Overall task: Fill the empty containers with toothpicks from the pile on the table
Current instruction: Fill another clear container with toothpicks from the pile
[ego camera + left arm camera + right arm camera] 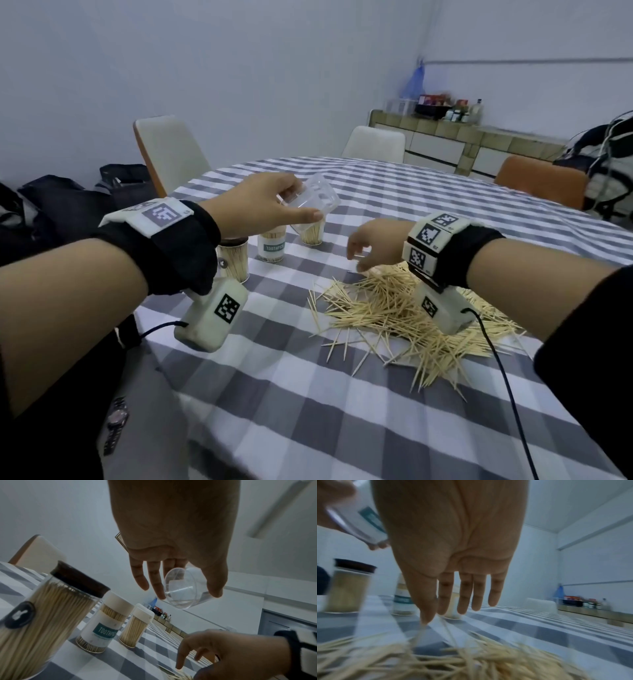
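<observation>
My left hand grips a clear, empty plastic container, tilted in the air above three filled jars. My right hand, fingers loose and apart, reaches onto the far edge of the toothpick pile on the checked counter. The middle jar reads "TOOTHPICK"; the dark-lidded jar carries a round black label, illegible.
</observation>
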